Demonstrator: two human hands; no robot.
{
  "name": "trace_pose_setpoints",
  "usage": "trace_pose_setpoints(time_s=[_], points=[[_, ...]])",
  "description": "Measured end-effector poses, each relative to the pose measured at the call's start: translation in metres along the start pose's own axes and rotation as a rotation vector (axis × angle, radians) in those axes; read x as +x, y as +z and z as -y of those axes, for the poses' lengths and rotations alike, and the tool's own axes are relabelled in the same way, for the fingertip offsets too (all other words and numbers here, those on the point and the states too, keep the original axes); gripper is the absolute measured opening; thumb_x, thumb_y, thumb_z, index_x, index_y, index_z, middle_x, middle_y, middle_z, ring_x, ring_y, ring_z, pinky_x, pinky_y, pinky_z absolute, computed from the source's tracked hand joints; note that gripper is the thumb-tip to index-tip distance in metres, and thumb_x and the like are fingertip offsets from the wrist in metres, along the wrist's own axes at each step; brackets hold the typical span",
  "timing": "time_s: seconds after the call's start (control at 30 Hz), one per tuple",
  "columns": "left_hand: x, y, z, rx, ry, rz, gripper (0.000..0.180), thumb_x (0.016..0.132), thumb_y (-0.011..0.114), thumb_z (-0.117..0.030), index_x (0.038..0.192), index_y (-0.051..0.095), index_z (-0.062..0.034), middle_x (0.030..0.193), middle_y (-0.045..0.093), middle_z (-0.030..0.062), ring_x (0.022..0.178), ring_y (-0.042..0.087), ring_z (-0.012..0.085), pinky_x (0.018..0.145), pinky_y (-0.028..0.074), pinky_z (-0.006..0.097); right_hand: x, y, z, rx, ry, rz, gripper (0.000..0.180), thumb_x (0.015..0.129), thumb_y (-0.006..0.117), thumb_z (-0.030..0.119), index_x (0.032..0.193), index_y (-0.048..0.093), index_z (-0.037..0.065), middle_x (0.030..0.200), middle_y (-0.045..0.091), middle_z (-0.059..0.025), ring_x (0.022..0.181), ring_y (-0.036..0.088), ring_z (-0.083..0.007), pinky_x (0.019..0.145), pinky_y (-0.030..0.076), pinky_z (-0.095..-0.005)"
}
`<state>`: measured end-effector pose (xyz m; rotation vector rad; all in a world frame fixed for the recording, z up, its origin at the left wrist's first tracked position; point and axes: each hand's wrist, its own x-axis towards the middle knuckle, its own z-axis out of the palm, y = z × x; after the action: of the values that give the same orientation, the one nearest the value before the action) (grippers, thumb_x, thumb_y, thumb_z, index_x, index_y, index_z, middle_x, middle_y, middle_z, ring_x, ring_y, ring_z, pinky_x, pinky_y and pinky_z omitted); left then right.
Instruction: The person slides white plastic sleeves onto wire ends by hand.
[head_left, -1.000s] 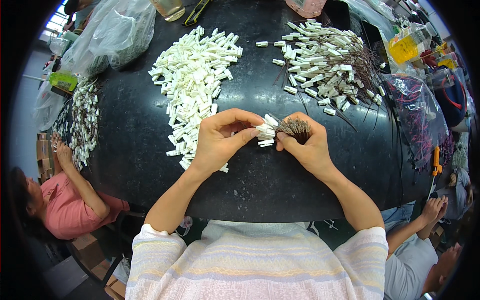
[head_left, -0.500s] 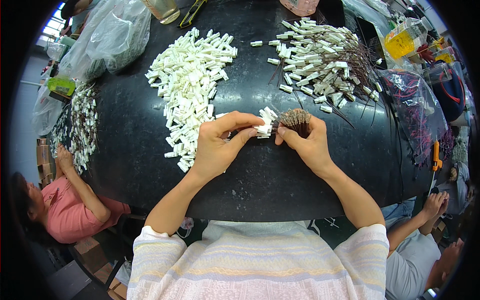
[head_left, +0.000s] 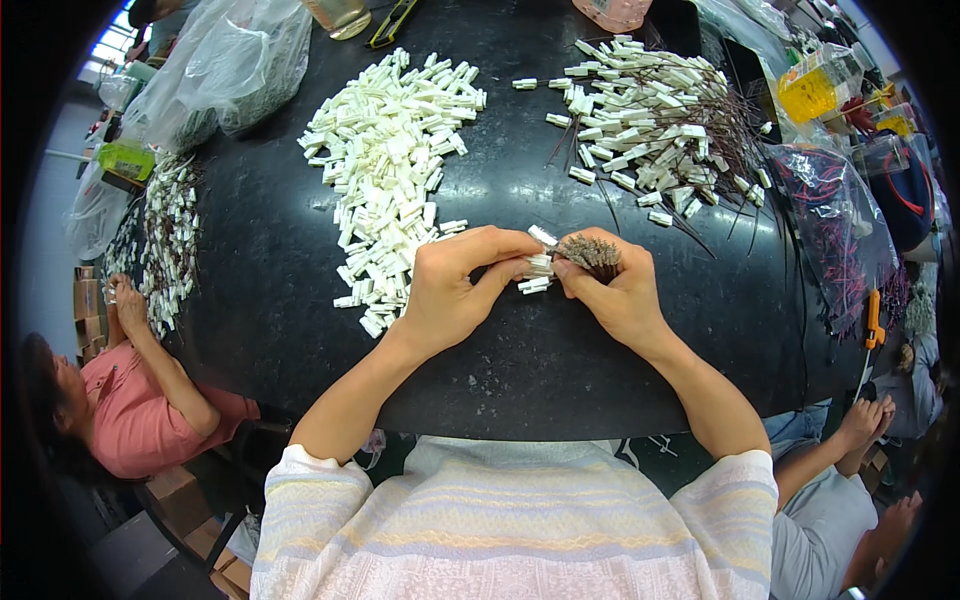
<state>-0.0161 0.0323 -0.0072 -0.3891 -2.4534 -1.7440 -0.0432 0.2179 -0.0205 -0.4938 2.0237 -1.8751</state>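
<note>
Both my hands meet over the near middle of the black table. My right hand (head_left: pixel 620 290) is closed round a bundle of thin brown wires (head_left: pixel 590 252), whose frayed-looking ends fan out above the thumb. White plastic connector housings (head_left: pixel 537 285) cluster at the bundle's left side, between my hands. Thumb and forefinger of my left hand (head_left: pixel 452 285) pinch at one of these housings; the fingertips partly hide it. Just beyond my left hand spreads a heap of loose white connector housings (head_left: pixel 385 170). At the far right lies a pile of wired connectors (head_left: pixel 650 130).
Plastic bags (head_left: pixel 240 65) lie at the far left, near a cutter knife (head_left: pixel 392 22). On the right are a bag of coloured wires (head_left: pixel 835 220), a yellow-liquid bottle (head_left: pixel 815 85) and an orange-handled screwdriver (head_left: pixel 874 318). Co-workers sit on both sides, one in a pink shirt (head_left: pixel 150 410).
The wire bundle has tilted in my right hand, its fan now looking narrower. The housings between my hands have turned and spread apart. The whole view has shifted slightly.
</note>
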Motion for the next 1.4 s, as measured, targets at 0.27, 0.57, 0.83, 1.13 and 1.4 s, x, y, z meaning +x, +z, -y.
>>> trace_pose_setpoints(time_s=[0.27, 0.57, 0.83, 1.13, 1.4], points=[[-0.002, 0.001, 0.005, 0.087, 0.129, -0.009, 0.017, 0.073, 0.061, 0.007, 0.089, 0.063, 0.0007, 0.079, 0.063, 0.01, 0.069, 0.059, 0.0154, 0.061, 0.046, 0.025, 0.0, 0.001, -0.002, -0.052, -0.012, -0.022, 0.008, 0.079, 0.06, 0.001, 0.087, 0.059, -0.002, 0.066, 0.057, 0.0008, 0.057, 0.046, -0.002, 0.05, 0.036, -0.0184], [0.015, -0.045, 0.007, 0.929, 0.164, -0.239, 0.017, 0.063, 0.069, -0.001, 0.079, 0.063, -0.0017, 0.095, 0.059, 0.0094, 0.089, 0.051, 0.0251, 0.075, 0.043, 0.034, 0.003, -0.003, 0.009, 0.204, 0.061, -0.051, 0.007, 0.082, 0.057, 0.003, 0.086, 0.053, 0.0, 0.065, 0.055, -0.0011, 0.062, 0.052, -0.0061, 0.056, 0.038, -0.02], [0.012, -0.042, 0.015, 0.847, 0.118, -0.145, 0.015, 0.064, 0.067, 0.001, 0.077, 0.06, -0.0007, 0.096, 0.058, 0.0096, 0.093, 0.049, 0.0265, 0.077, 0.043, 0.035, 0.003, -0.001, 0.01, 0.172, 0.106, -0.076, 0.005, 0.082, 0.056, 0.004, 0.085, 0.053, 0.0, 0.066, 0.057, -0.0025, 0.061, 0.052, -0.006, 0.056, 0.037, -0.0199], [0.004, -0.016, -0.011, -0.346, -0.287, -0.021, 0.01, 0.08, 0.06, 0.0, 0.089, 0.058, 0.0022, 0.075, 0.058, 0.0052, 0.061, 0.052, 0.006, 0.055, 0.041, 0.019, 0.003, -0.003, 0.012, 0.159, 0.169, -0.064, 0.005, 0.08, 0.058, 0.004, 0.082, 0.056, 0.0, 0.066, 0.059, -0.0025, 0.061, 0.052, -0.0051, 0.055, 0.038, -0.0193], [0.005, -0.011, -0.009, -0.408, -0.317, -0.039, 0.016, 0.079, 0.061, -0.001, 0.095, 0.062, 0.0027, 0.079, 0.06, 0.0043, 0.069, 0.053, 0.0067, 0.062, 0.042, 0.018, 0.002, -0.001, 0.003, 0.111, 0.059, -0.084, 0.007, 0.078, 0.061, 0.004, 0.08, 0.055, 0.001, 0.066, 0.06, -0.002, 0.059, 0.052, -0.0036, 0.053, 0.038, -0.0181]])
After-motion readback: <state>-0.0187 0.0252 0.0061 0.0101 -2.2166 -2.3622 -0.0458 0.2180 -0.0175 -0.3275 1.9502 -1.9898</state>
